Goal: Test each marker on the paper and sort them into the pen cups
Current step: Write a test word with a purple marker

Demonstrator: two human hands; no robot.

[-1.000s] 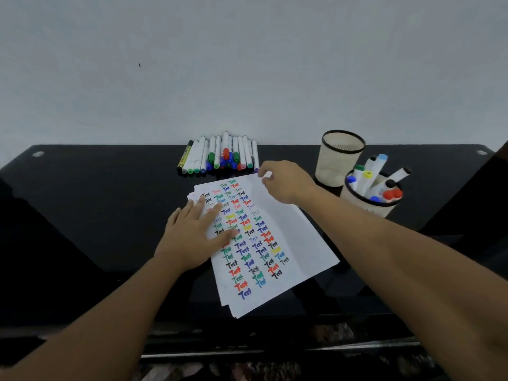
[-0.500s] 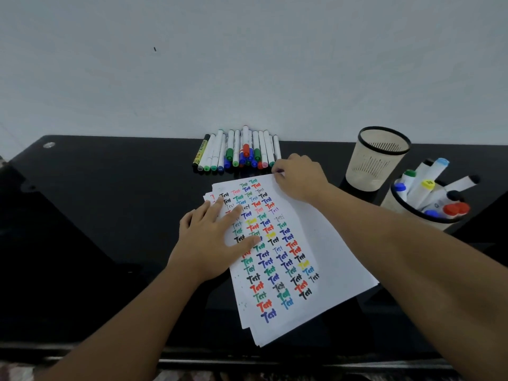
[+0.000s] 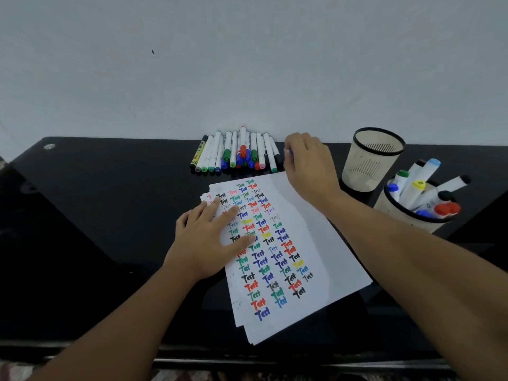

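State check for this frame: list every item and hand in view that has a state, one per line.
left hand: flat, fingers straight, pressing the paper
right hand: fingers curled at the right end of the marker row; grip unclear
paper: stacked sheets, covered in test words
marker row: lying capped by the wall
far pen cup: upright, looks empty
near pen cup: upright, holding markers

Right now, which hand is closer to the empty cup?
The right hand is nearer, just beside the empty mesh cup at the marker row's end. The left hand lies flat on the paper, farther away.
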